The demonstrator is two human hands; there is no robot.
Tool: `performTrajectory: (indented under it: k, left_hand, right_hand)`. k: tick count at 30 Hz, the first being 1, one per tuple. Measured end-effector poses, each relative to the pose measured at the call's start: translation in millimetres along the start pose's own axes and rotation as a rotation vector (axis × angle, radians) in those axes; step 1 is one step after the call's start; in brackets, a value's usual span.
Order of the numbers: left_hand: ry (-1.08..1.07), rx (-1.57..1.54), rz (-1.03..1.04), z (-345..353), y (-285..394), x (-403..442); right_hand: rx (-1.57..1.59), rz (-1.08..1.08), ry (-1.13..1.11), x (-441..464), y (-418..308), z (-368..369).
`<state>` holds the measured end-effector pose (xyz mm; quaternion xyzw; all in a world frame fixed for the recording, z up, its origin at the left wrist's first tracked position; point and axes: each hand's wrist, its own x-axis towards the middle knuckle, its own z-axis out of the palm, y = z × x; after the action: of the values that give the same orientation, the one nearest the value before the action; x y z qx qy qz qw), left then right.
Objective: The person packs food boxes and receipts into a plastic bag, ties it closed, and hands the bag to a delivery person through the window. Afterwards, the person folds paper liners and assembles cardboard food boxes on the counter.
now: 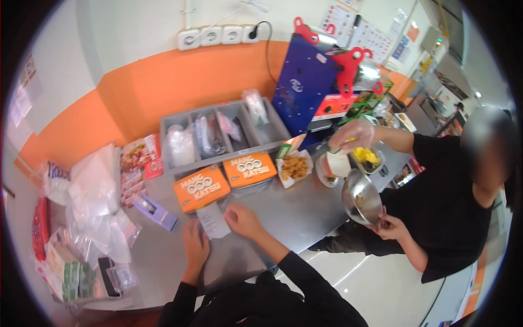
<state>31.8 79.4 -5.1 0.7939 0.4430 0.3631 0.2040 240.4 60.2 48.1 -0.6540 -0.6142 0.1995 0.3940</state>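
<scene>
A white printed paper slip (213, 220) lies on the steel table, its upper end against two orange boxes, the left box (201, 188) and the right box (249, 169). My left hand (195, 243) rests at the slip's left edge, its fingers lying on the table. At the slip's right edge is my right hand (243, 219), fingers curled in and closed on the paper's side. A purple tape dispenser (154, 211) stands left of my left hand.
Behind the boxes sits a grey divided tray (207, 159). Fried food in a paper tray (295, 168) is to the right. A co-worker there holds a metal bowl (362, 197). Plastic bags (95, 188) and a dark phone-like object (108, 276) lie left.
</scene>
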Motion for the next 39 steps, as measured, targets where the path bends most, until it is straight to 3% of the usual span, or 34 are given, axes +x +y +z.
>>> performTrajectory:
  k: [1,5,8,10,14,17,20,23,26,30,34,37,39]
  left_hand:
    - [0.041,0.006,-0.021,-4,5,-7]
    - [0.134,-0.028,-0.082,-14,31,-30]
    - [0.023,-0.249,-0.236,-11,52,-37]
    - [-0.044,-0.4,-0.175,5,55,-34]
    - [-0.212,-0.527,-0.118,30,84,-6]
    - [-0.416,-0.636,-0.235,65,100,19]
    - [-0.511,-0.767,-0.367,127,92,28]
    - [-0.508,-0.769,-0.403,170,104,43]
    - [-0.581,-0.698,-0.394,191,119,56]
    - [-0.52,-0.7,-0.436,209,126,59]
    - [-0.376,-0.761,-0.477,221,142,71]
    - [-0.244,-0.851,-0.465,251,154,87]
    - [-0.167,-0.877,-0.421,270,164,94]
  right_hand:
    - [0.057,0.089,-0.069,-14,1,-7]
    - [0.084,0.268,0.075,-72,49,-31]
    - [0.118,0.437,0.272,-118,86,-55]
    - [0.118,0.501,0.4,-145,107,-70]
    - [0.114,0.581,0.502,-168,127,-106]
    - [0.138,0.598,0.5,-164,153,-132]
    - [0.259,0.657,0.362,-143,172,-163]
    - [0.062,0.574,0.068,-140,222,-180]
    - [0.156,0.766,-0.303,-129,224,-214]
    - [0.232,0.806,-0.449,-113,220,-252]
    - [0.34,0.626,-0.192,-91,235,-258]
    - [0.197,0.41,0.048,-33,233,-245]
    - [0.339,0.334,0.221,-1,255,-216]
